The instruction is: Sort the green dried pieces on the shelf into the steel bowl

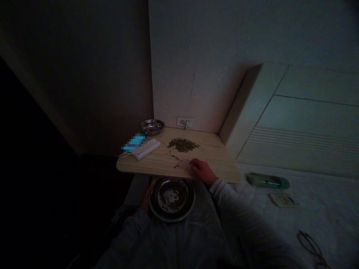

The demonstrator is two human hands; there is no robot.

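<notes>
My left hand (146, 200) grips the left side of a round metal bowl (190, 209), which sits over my lap just below the table edge. Small dark green grains that look like mung beans (176, 203) lie scattered around the bowl's bottom. On the wooden tabletop (215, 153), my right hand (200, 170) has its fingers closed on a pale, see-through flat piece (183, 164), perhaps a plastic scraper. A few beans lie along its left edge. Farther back is a loose pile of the same beans (183, 145).
A second metal bowl (152, 127) stands at the table's back left, near a lit phone (134, 142) and a white power strip (146, 149). A wall socket (185, 121) is behind. On the bed at right lie a green bottle-like object (267, 181) and a cable (310, 243).
</notes>
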